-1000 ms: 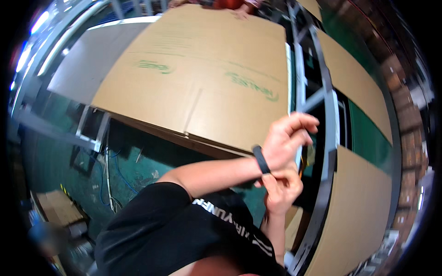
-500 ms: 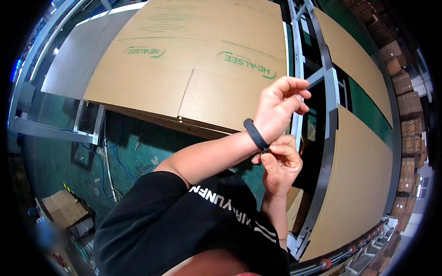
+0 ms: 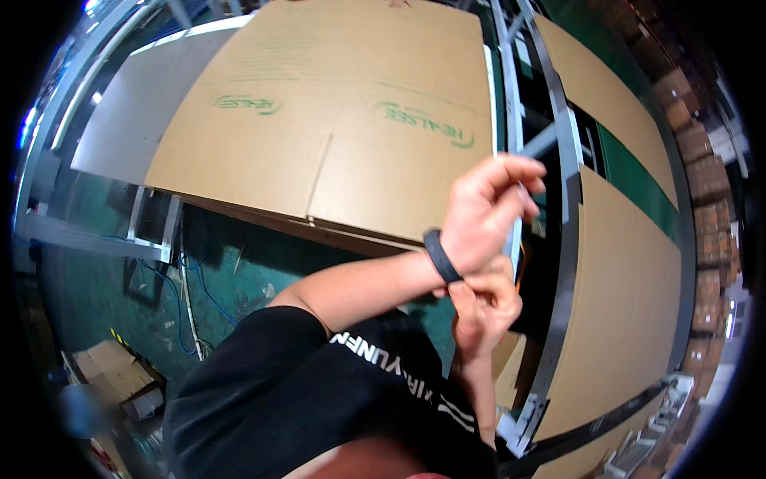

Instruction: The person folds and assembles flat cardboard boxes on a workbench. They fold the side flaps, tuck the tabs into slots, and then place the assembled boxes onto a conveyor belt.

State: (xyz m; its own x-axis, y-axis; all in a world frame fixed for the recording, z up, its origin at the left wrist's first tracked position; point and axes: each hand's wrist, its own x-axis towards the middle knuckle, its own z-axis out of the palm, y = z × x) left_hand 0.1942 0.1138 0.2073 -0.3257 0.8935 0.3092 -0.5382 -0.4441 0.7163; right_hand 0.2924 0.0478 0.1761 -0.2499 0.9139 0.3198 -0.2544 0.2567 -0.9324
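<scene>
My left hand [image 3: 483, 211] is raised in the middle right, its fingers loosely curled and apart, with nothing in them. A black wristband [image 3: 440, 257] circles the left wrist. My right hand [image 3: 485, 311] is below it, thumb and fingers pinched on the band at the underside of the wrist. The left wrist partly hides the right fingertips. Beyond both hands lies a stack of large brown cardboard sheets [image 3: 319, 104] with green print on the top one.
Right of my hands runs a grey metal frame [image 3: 568, 152], and past it more cardboard sheets [image 3: 626, 303] lie over a green surface [image 3: 638, 180]. Stacked cartons [image 3: 708, 227] line the far right. Blue hoses [image 3: 209, 291] and an open carton [image 3: 116, 369] lie at the left.
The view has shifted slightly, so the cardboard stack and my wrists sit a little lower. My right hand still pinches the wristband. A small reddish shape now shows at the top edge.
</scene>
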